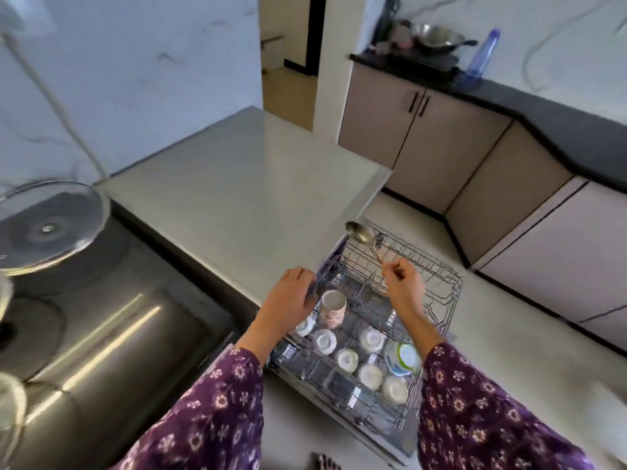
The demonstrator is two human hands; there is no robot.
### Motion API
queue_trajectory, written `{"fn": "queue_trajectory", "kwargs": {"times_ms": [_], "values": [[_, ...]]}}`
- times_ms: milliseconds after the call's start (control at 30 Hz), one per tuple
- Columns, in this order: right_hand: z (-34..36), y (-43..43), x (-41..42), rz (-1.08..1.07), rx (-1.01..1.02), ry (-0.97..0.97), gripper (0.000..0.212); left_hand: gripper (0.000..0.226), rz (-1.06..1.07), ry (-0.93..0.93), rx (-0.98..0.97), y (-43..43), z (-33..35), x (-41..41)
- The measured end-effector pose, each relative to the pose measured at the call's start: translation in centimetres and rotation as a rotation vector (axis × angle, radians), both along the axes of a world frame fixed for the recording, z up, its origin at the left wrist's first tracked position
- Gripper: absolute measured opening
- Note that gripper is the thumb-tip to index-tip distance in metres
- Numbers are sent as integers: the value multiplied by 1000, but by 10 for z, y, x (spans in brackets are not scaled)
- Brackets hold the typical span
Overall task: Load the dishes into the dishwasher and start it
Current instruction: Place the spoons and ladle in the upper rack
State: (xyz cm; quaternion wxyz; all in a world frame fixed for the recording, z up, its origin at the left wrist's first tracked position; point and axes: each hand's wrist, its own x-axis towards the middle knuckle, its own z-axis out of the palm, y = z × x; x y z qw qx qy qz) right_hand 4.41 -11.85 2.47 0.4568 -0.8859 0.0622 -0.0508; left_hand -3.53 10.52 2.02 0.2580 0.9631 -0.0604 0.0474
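The dishwasher's wire rack [437, 276] is pulled out below the grey counter. In it stand a tall patterned mug [333, 308] and several small white cups turned upside down [346, 360], plus a bowl with a green rim [405, 358]. My right hand [403, 283] pinches the thin handle of a metal ladle [360, 231], whose bowl hangs above the rack's far end. My left hand [293, 296] is curled over the rack's left edge beside the mug and grips something dark and thin that I cannot identify.
A grey countertop [244, 195] lies left of the rack, next to a steel sink [101, 334] with a glass lid [47, 225] above it. Beige cabinets [441, 144] under a black counter carry a wok [434, 37] and a blue bottle [481, 57]. A doorway opens behind.
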Motion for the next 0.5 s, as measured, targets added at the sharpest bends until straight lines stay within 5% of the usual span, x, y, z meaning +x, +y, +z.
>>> {"fn": "queue_trajectory", "kwargs": {"times_ms": [233, 500], "values": [[-112, -54, 55, 66, -212, 177, 7, 43, -69, -67, 206, -12, -37, 80], [-212, -20, 119, 201, -301, 404, 11, 41, -73, -143, 197, -13, -61, 104]]}}
